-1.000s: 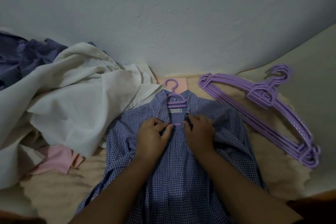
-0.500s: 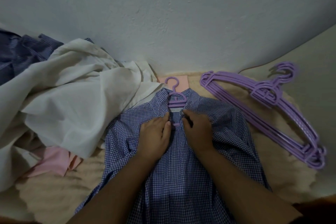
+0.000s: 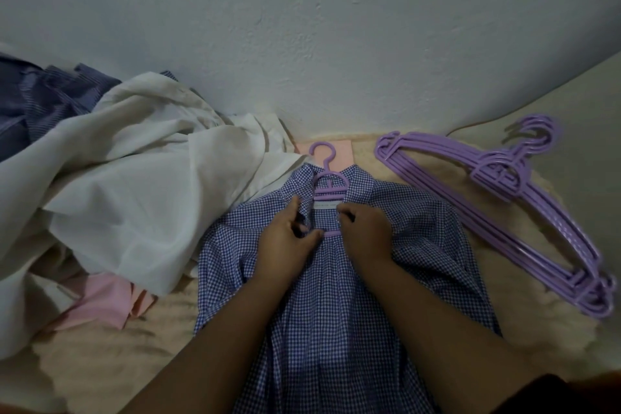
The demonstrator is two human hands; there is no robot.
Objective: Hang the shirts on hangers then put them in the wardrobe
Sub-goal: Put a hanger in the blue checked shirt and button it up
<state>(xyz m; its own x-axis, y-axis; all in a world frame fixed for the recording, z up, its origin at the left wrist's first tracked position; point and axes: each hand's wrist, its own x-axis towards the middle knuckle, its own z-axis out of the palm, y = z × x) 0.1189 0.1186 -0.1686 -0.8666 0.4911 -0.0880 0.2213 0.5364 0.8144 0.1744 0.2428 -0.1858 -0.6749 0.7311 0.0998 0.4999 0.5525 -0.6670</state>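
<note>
Checked shirt (image 3: 336, 296) lay flat on the bed (image 3: 100, 356), a purple hanger (image 3: 327, 183) already inside its collar, hook toward the wall. Soft, light, floppy fabric — judged best carried by the stiff hanger hook, not the cloth. Left hand (image 3: 285, 242) pinched the left placket edge at the neck; right hand (image 3: 364, 232) was curled closed on the right edge — likely buttoning. Spare hangers (image 3: 504, 212) lay just right.
</note>
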